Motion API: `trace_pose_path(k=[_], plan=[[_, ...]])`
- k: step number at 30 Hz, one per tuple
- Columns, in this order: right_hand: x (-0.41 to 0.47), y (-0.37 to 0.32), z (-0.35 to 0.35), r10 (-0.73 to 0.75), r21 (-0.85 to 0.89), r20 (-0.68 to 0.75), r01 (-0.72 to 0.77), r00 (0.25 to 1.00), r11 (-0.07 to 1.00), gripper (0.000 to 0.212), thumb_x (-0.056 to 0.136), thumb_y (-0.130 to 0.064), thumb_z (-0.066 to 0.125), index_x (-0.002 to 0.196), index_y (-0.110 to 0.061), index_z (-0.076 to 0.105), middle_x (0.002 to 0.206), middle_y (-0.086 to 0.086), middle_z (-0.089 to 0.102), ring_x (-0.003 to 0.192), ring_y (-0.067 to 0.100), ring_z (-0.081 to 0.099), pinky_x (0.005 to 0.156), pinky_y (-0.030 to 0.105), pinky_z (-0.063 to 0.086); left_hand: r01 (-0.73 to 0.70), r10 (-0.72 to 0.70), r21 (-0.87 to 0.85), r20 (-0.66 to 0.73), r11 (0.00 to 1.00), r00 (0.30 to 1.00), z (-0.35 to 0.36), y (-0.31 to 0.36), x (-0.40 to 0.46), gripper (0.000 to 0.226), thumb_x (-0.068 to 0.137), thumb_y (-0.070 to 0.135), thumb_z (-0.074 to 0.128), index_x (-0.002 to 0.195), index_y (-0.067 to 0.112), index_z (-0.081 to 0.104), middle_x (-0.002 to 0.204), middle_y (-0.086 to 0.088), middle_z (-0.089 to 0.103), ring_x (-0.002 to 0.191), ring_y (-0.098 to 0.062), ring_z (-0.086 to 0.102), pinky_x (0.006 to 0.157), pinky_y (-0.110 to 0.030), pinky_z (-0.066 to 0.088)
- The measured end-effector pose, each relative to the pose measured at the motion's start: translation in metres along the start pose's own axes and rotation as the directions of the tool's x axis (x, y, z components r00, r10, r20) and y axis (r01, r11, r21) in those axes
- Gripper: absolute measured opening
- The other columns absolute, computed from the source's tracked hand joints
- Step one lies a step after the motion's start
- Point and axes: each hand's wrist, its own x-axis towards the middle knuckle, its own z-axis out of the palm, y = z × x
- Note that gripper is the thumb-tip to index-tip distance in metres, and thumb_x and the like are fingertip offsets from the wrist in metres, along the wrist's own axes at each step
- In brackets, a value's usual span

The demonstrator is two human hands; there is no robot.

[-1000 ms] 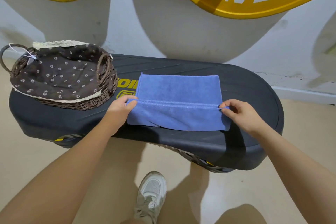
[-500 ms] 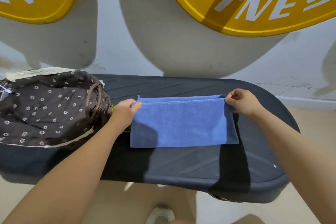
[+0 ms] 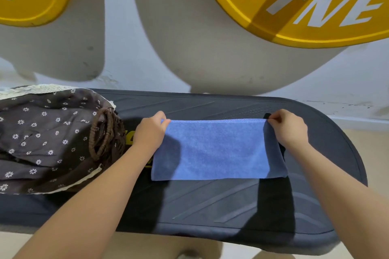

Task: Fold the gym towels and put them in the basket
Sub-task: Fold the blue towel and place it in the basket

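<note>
- blue towel [image 3: 216, 150]: microfibre, folded into a wide flat rectangle, long side running 9 to 3 o'clock; stitched hem edge along the far side at 12 o'clock, near edge a smooth fold; lies flat on the dark surface
- basket [image 3: 105, 139]: dark brown wicker, loop handle showing; brown liner with small white flowers and pale lace trim draped over the rim; sits at 9 o'clock from the towel, near but apart; nothing visible inside

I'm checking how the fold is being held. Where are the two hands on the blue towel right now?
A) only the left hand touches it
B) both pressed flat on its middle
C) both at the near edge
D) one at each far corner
D: the left hand and right hand each pinch a far corner of the blue towel, at its far edge.
</note>
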Motion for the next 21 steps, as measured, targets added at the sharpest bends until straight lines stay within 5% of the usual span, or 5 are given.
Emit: trace_pose_path(k=[5, 9, 12, 17, 21], plan=[[0.002, -0.002, 0.009, -0.045, -0.062, -0.074, 0.041, 0.996, 0.997, 0.022, 0.097, -0.016, 0.039, 0.106, -0.003, 0.054, 0.106, 0.020, 0.061, 0.090, 0.037, 0.053, 0.072, 0.037, 0.038, -0.054, 0.056, 0.163, -0.007, 0.985, 0.998, 0.009, 0.001, 0.001, 0.020, 0.097, 0.022, 0.040, 0.084, 0.007, 0.037, 0.059, -0.005, 0.037, 0.064, -0.031, 0.041, 0.056, -0.034, 0.027], [-0.002, -0.004, 0.010, -0.002, -0.027, -0.116, -0.002, 0.993, 1.000, 0.020, 0.097, -0.015, 0.037, 0.105, -0.003, 0.050, 0.109, 0.023, 0.055, 0.091, 0.037, 0.049, 0.069, 0.038, 0.037, -0.093, 0.146, 0.363, -0.122, 0.927, 0.982, 0.009, 0.006, -0.009, 0.032, 0.088, 0.019, 0.058, 0.114, 0.002, 0.052, 0.104, -0.019, 0.055, 0.091, -0.039, 0.057, 0.070, -0.042, 0.045], [-0.030, -0.024, 0.026, -0.378, -0.104, -0.239, 0.364, 0.894, 0.926, 0.036, 0.089, -0.022, 0.037, 0.108, 0.002, 0.056, 0.115, 0.024, 0.058, 0.106, 0.042, 0.053, 0.087, 0.044, 0.044, -0.307, 0.416, 0.450, -0.167, 0.839, 0.894, 0.022, 0.021, -0.022, 0.042, 0.076, 0.016, 0.057, 0.114, -0.004, 0.058, 0.125, -0.026, 0.056, 0.110, -0.040, 0.058, 0.087, -0.046, 0.050], [-0.086, -0.062, 0.078, -0.568, -0.082, 0.290, 0.611, 0.770, 0.787, 0.081, 0.078, -0.053, -0.001, 0.149, -0.017, 0.018, 0.158, 0.005, 0.011, 0.147, 0.023, 0.008, 0.118, 0.038, 0.004, -0.413, 0.383, 0.295, 0.156, 0.862, 0.910, 0.056, 0.033, -0.059, 0.059, 0.090, 0.035, 0.029, 0.136, -0.001, 0.041, 0.146, -0.020, 0.035, 0.133, -0.032, 0.040, 0.107, -0.041, 0.035], [-0.071, -0.034, 0.079, -0.492, -0.265, 0.286, 0.562, 0.822, 0.784, 0.086, 0.070, -0.063, -0.008, 0.149, -0.031, 0.001, 0.159, -0.003, -0.007, 0.147, 0.017, -0.006, 0.117, 0.037, -0.007, -0.366, 0.309, 0.487, 0.195, 0.793, 0.931, 0.051, -0.002, -0.060, 0.086, 0.076, 0.066, 0.031, 0.132, 0.001, 0.042, 0.139, -0.019, 0.046, 0.128, -0.030, 0.041, 0.104, -0.043, 0.038]])
